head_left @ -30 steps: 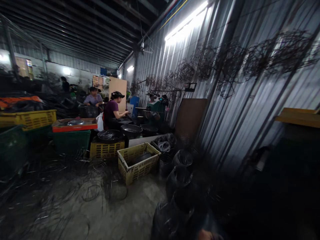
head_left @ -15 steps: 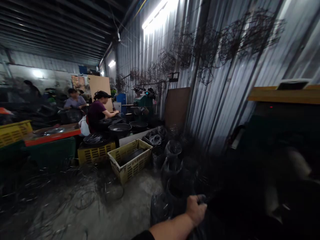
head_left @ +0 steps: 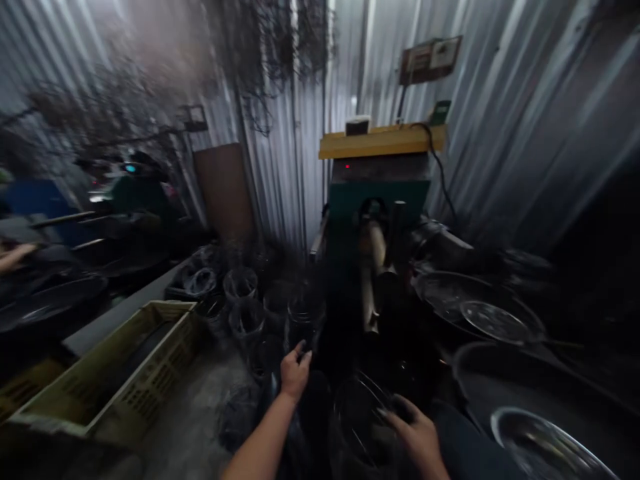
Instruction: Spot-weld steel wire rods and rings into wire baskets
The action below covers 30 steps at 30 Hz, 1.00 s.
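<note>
At your ten o'clock sits a pale yellow crate (head_left: 120, 363); at twelve, a green machine (head_left: 380, 200) topped yellow, against grey ribbed walls (head_left: 525, 113).

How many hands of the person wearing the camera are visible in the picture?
2. The left hand reaches toward dark wire baskets; the right hand rests on a wire ring, low centre.

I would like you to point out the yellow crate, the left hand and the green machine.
yellow crate (head_left: 75, 400): head view, on its near side wall.
left hand (head_left: 294, 372): head view, on the back of the hand.
green machine (head_left: 380, 197): head view, on its green front panel.
</note>
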### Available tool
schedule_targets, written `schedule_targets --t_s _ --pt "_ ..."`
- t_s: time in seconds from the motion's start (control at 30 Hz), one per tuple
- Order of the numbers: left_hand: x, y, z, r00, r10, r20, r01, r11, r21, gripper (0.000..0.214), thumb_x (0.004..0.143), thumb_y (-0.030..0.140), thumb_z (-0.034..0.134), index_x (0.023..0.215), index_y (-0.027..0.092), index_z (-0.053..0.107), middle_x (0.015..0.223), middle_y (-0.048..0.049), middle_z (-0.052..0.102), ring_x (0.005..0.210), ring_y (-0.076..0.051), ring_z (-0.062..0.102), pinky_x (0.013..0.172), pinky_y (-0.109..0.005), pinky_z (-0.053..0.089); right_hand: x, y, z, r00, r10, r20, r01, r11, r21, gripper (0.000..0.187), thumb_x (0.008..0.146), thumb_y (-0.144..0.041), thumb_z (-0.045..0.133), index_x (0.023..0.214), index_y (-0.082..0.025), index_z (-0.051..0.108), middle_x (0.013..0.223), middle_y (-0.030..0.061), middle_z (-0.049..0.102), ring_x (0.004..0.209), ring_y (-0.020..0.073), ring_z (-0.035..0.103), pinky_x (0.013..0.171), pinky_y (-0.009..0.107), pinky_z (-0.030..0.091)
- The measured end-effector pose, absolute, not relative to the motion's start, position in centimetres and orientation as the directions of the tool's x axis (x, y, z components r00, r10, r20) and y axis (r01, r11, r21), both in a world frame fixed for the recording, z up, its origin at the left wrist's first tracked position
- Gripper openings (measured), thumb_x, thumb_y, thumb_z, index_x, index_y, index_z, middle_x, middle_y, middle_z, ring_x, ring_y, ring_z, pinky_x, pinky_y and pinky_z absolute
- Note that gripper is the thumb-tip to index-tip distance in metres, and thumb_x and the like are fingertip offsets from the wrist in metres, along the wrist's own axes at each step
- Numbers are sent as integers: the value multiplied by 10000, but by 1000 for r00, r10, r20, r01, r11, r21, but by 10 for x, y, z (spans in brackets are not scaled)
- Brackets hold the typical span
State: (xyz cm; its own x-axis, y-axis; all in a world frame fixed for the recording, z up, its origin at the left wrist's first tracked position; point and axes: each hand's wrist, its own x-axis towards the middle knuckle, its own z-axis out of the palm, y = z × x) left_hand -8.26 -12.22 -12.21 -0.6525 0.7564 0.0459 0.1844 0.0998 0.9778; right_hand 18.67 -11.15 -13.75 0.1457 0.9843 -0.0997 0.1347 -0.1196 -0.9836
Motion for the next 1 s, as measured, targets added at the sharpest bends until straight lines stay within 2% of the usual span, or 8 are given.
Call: schedule_targets --t_s 0.13,0.27,0.33,0.43,0.53,0.87,0.93,1.0 --pt "-73 -90 -127 -673 739 20 154 114 982 298 723 180 687 1017 145 720 1023 -89 724 1055 -252 654 1007 -390 464 164 -100 -137 143 978 -149 33 -155 -987 378 380 -364 749 702 -167 748 816 117 740 887 376 681 815 420 552" --pt "-76 -70 -130 -672 740 -22 121 138 983 275 723 172 699 997 151 725 989 -76 733 1043 -252 659 996 -387 476 156 -86 -129 65 987 -147 48 -151 -987 373 413 -338 814 731 -155 746 762 93 726 853 346 679 804 401 552" --pt "-82 -66 -132 -682 730 -48 100 159 982 307 751 191 684 1052 135 705 1023 -82 726 1071 -243 646 995 -369 475 159 -83 -127 50 989 -142 82 -145 -986 357 531 -365 827 804 -153 740 787 61 712 831 308 674 780 387 555" --pt "-89 -64 -138 -686 720 -105 63 203 977 377 791 231 654 1147 105 658 1024 -93 726 1028 -241 663 956 -372 500 163 -89 -131 94 979 -179 134 -190 -973 317 817 -378 707 1031 -145 679 1016 52 665 892 241 645 770 369 556" --pt "-87 -67 -143 -660 740 -126 57 216 975 401 778 245 677 1162 134 656 1013 -69 730 998 -233 671 958 -367 496 163 -99 -139 109 970 -219 179 -236 -955 322 920 -358 609 1167 -150 601 1177 71 587 989 238 607 817 388 546" --pt "-74 -68 -132 -599 796 -91 79 172 982 286 723 149 676 1006 146 724 978 -77 734 1001 -246 675 1006 -411 473 151 -98 -129 43 979 -199 204 -203 -958 321 903 -383 626 1119 -145 626 1136 74 619 967 237 620 809 383 549" --pt "-74 -66 -131 -602 795 -79 82 160 984 277 705 141 677 976 149 732 974 -77 734 990 -250 679 1006 -425 472 155 -95 -133 -11 977 -211 216 -204 -955 383 777 -447 735 990 -133 681 1006 84 677 919 264 647 802 378 558" --pt "-74 -66 -130 -628 775 -66 88 155 984 285 690 143 680 970 147 734 966 -79 735 983 -253 680 1006 -433 471 163 -93 -144 -74 972 -223 268 -196 -943 452 543 -464 840 844 -150 719 865 96 714 877 316 672 788 370 571"
